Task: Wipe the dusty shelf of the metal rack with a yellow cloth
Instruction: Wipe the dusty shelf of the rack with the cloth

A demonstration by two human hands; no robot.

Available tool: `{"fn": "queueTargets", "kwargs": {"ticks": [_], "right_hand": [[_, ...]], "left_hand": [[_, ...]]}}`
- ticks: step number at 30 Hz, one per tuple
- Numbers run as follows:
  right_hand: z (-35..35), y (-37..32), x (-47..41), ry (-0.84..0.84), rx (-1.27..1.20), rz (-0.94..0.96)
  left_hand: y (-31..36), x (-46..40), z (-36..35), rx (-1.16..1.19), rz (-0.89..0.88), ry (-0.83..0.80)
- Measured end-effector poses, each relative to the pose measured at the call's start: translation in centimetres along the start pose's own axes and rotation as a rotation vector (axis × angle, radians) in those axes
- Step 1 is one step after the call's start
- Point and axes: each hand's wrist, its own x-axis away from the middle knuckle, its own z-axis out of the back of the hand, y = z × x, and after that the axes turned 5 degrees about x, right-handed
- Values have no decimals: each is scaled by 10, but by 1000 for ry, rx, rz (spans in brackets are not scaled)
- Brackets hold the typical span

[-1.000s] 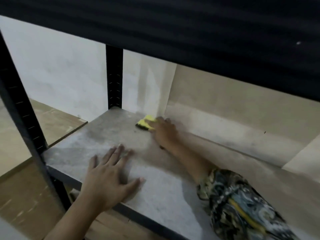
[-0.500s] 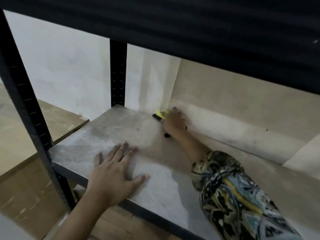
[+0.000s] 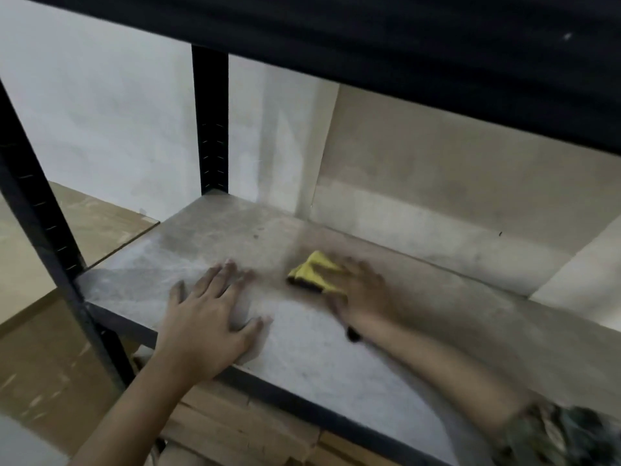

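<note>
A dusty grey shelf board (image 3: 319, 358) fills the middle of the black metal rack. My right hand (image 3: 361, 294) presses a folded yellow cloth (image 3: 314, 272) flat on the board near its middle, fingers spread over the cloth; the hand is motion-blurred. The cloth sticks out to the left of the fingers and shows a dark underside edge. My left hand (image 3: 208, 317) lies flat on the board near the front edge, fingers apart, holding nothing. A patterned sleeve (image 3: 557, 438) covers my right forearm at the lower right.
A black upper shelf (image 3: 369, 45) hangs low overhead. Black posts stand at the front left (image 3: 40, 227) and back left (image 3: 211, 122). A beige wall and ledge (image 3: 437, 230) run behind the board. Wooden flooring (image 3: 50, 348) lies to the left and below.
My right hand has pulled the yellow cloth from the back corner toward the front, to mid-shelf. My left hand has stayed flat in the same spot.
</note>
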Motion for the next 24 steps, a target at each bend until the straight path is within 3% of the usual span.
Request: {"fn": "queueTargets", "kwargs": {"ticks": [3,6,8,11,13,17,19,24], "right_hand": [[-1,65,-54,3,118,-289],[10,98,-76,82,49,-507],[15,82,-74,98,116,-419],[19,37,-59,284,104,-46],[14,23,-53,281,89,103],[3,41,-61,42,201,-64],[-3,46,-64,9,168,-91],[-3,20,-31,43,32,75]], "left_hand": [[0,0,0,0,4,2],[2,1,2,15,3,3],[3,1,3,21,6,3],[2,1,2,21,11,8],[0,0,0,18,2,15],[-1,-1,-3,6,1,29],[0,-1,-3,3,6,30],[-1,-1,-1,-3,3,22]]}}
